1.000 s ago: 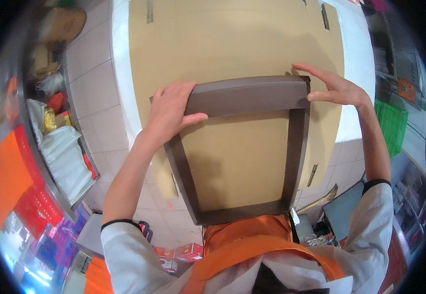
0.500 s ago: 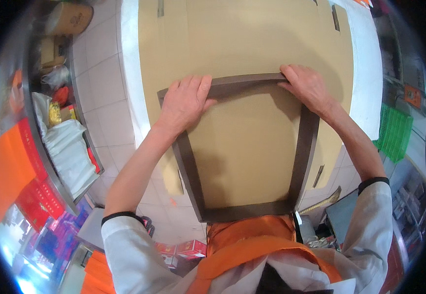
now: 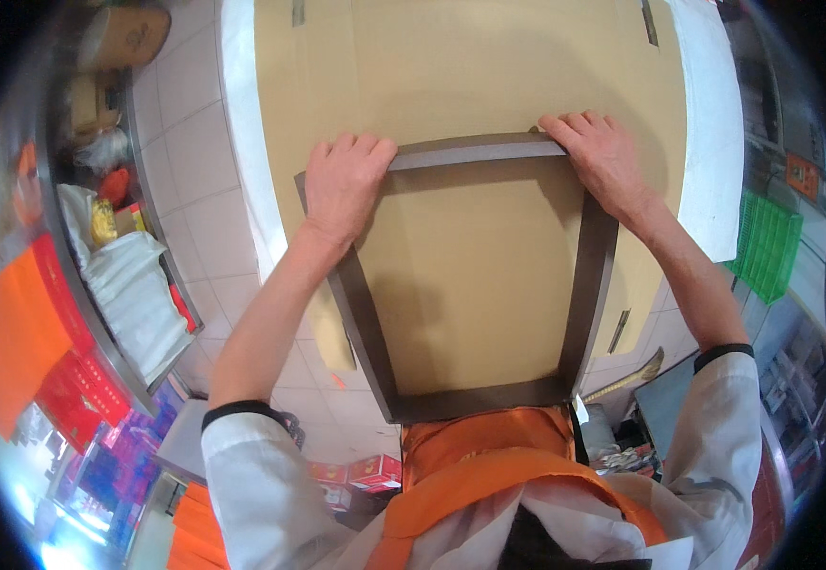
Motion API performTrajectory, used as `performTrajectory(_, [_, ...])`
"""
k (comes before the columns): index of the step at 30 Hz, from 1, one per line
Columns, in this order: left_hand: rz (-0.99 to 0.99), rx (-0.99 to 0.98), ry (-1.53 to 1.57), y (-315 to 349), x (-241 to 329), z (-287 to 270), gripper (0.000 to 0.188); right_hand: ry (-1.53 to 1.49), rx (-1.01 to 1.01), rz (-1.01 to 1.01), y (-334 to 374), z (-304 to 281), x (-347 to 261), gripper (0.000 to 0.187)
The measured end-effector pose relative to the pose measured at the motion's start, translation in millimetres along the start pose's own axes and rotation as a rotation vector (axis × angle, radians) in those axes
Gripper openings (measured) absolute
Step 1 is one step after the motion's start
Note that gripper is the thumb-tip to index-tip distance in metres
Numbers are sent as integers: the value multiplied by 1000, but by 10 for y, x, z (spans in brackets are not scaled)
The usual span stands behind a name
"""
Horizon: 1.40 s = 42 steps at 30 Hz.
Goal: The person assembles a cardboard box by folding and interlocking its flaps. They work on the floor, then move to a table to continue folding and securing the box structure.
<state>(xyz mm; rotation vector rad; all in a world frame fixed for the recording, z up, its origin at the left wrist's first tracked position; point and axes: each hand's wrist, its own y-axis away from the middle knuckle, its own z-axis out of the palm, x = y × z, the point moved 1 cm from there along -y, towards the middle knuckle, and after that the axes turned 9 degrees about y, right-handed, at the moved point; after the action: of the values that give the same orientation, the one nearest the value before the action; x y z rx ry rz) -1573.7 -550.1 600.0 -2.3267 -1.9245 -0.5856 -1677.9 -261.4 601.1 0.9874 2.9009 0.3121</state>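
Observation:
A dark brown rectangular frame (image 3: 592, 285) with low upright sides is in front of me, its near edge close to my orange apron (image 3: 489, 437). Tan cardboard shows inside it; whether that is its own bottom or the sheet beneath, I cannot tell. My left hand (image 3: 345, 185) is closed over the far left corner, fingers curled across the far side. At the far right corner my right hand (image 3: 598, 157) grips the rim, its fingers bent over the edge. Under the frame lies a large tan cardboard sheet (image 3: 470, 66) with slots.
White material (image 3: 712, 142) borders the cardboard. On the left, a metal-edged shelf holds a white plastic bag (image 3: 128, 285) and packets. A green plastic crate (image 3: 767, 249) stands at the right. Red boxes (image 3: 375, 472) sit on the tiled floor near my left side.
The far side of the frame has shifted slightly farther away. My left hand has moved a little left and its fingers curl more over the rim; the right hand keeps its grip.

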Motion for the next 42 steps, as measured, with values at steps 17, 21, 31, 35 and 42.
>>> performTrajectory(17, [124,250,-219,26,4,224,33,75,474,-46,-156,-343,-75,51])
performTrajectory(21, [130,293,-215,47,9,240,37,-185,859,76,-407,-403,-211,56])
performTrajectory(31, [236,329,73,-313,329,-48,38,105,406,69,-398,191,-480,51])
performTrajectory(35, [159,4,60,-353,331,104,35,-49,467,35,-404,-134,-390,50])
performTrajectory(42, [209,27,-8,-354,284,184,27,-121,140,105,-277,-198,-240,44])
